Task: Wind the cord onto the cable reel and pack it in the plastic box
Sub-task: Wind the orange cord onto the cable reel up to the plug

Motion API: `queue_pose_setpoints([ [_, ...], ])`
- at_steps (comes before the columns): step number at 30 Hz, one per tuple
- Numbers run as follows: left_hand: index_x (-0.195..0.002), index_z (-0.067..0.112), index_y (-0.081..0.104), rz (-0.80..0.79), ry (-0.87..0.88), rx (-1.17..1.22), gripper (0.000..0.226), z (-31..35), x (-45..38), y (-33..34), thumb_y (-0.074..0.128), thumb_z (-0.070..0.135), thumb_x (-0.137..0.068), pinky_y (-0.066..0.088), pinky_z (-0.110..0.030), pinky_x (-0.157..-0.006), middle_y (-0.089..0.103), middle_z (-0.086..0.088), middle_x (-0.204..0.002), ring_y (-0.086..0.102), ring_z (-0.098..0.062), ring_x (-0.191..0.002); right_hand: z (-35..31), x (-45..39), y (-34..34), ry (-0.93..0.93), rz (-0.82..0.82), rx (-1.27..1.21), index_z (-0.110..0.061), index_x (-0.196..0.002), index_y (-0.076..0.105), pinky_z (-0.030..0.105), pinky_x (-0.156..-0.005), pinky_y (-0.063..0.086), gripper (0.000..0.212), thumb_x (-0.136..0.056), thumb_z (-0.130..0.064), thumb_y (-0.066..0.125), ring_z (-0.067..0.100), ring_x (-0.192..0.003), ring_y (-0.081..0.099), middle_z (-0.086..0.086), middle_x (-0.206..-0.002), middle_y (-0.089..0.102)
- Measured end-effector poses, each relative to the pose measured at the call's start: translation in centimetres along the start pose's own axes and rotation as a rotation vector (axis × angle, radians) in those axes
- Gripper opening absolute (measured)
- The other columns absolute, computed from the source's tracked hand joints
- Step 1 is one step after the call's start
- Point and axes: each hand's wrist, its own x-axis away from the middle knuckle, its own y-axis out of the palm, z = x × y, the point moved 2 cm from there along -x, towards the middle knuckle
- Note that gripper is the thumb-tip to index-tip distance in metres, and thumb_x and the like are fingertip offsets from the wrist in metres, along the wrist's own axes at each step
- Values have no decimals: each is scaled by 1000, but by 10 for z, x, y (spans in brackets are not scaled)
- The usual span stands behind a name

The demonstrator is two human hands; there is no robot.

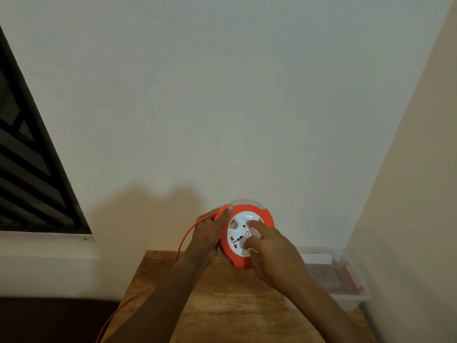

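Observation:
An orange cable reel (268, 220) with a white socket face stands tilted at the far edge of the wooden table (222, 305). My left hand (210, 233) grips the reel's left rim, its fingers curled round the orange cord (181, 243) where it meets the reel. The cord runs down off the table's left edge toward the bottom left. My right hand (269, 253) lies on the white face with its fingertips pressed into it. A clear plastic box (346, 295) with a red clip sits at the table's right side.
A white wall rises right behind the reel, and a second wall closes the right side next to the box. A dark barred window (29, 169) with a white sill is on the left. Dark floor lies below the table's left edge.

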Motion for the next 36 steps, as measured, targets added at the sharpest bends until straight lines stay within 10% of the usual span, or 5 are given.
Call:
queue_pose_setpoints([
  [7, -113, 17, 75, -52, -3, -39, 55, 3, -3, -1, 75, 57, -76, 66, -36, -67, 83, -8, -104, 81, -29, -87, 9, -3, 4, -383, -196, 313, -18, -107, 72, 49, -85, 56, 30, -78, -21, 78, 36, -119, 53, 11, -152, 38],
  [18, -106, 24, 74, -130, 4, -192, 50, 6, 0, 0, 71, 61, -72, 66, -36, -72, 84, -1, -97, 81, -25, -85, 9, -4, 11, -342, -319, 459, -24, -131, 55, 57, -105, 36, 38, -93, -24, 60, 43, -130, 36, 11, -160, 14],
  [31, -110, 19, 77, -56, -63, -49, 41, -2, -2, 1, 73, 51, -86, 65, -36, -67, 83, -8, -100, 81, -30, -85, 11, -24, 15, 27, -270, 375, -35, -149, 15, 47, -102, 37, 78, -87, -54, 57, 32, -113, 60, 8, -132, 60],
  [36, -87, 26, 81, 28, 26, -149, 31, -4, 0, 4, 73, 56, -87, 64, -29, -63, 84, -3, -87, 81, -23, -77, 11, -5, 23, 482, -53, -304, -36, -143, 39, 30, -84, 53, 52, -92, -31, 47, 20, -103, 64, 3, -133, 61],
])
